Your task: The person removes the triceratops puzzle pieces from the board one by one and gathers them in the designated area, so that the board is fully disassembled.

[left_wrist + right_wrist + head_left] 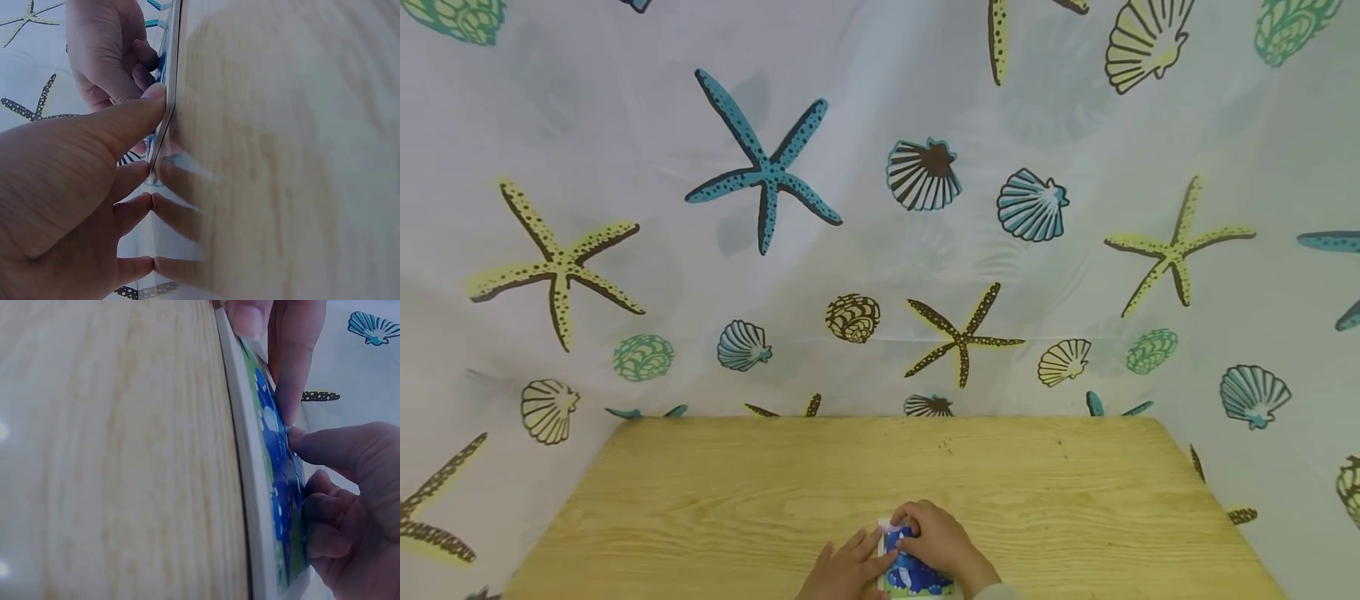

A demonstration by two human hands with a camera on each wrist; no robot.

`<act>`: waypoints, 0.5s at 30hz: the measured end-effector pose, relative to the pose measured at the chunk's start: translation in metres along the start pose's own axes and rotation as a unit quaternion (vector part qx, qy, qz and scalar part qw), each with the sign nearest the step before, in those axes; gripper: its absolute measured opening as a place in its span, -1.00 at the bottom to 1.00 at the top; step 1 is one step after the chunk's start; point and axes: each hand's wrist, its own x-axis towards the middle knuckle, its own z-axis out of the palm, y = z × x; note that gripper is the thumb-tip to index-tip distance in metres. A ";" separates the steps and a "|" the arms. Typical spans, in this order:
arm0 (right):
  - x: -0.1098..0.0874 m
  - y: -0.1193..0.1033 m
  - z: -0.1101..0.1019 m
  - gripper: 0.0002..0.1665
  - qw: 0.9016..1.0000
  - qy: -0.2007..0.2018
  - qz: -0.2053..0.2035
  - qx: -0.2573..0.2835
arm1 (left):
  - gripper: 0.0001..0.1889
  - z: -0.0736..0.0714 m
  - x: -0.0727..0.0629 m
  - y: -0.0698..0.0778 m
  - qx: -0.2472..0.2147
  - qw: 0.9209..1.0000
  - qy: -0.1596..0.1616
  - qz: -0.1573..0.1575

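A flat, white-edged picture board (917, 579) with a blue dinosaur on green lies on the wooden table near its front edge. My left hand (842, 571) is at the board's left side with fingers spread and fairly straight. Its thumb rests on the board's edge, and other fingertips touch the tabletop in the left wrist view. Over the upper part of the picture is my right hand (942, 540), fingers bent. In the right wrist view, its thumb (312, 447) touches the blue surface and the other fingers curl against it. I cannot tell whether they pinch a separate piece.
The wooden table (737, 475) extends behind and to both sides of the board. White cloth (865, 258) printed with starfish and shells hangs behind the table and along its left and right sides.
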 end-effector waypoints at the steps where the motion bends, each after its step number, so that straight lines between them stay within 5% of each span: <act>1: 0.001 -0.001 -0.001 -0.81 1.000 -0.001 0.000 0.000 | -0.42 -0.001 0.000 0.000 -0.002 1.000 -0.001 0.000; 15: 0.004 -0.004 -0.003 -0.75 0.999 -0.021 0.016 -0.026 | -0.42 -0.002 0.000 0.001 -0.026 1.000 -0.008 -0.001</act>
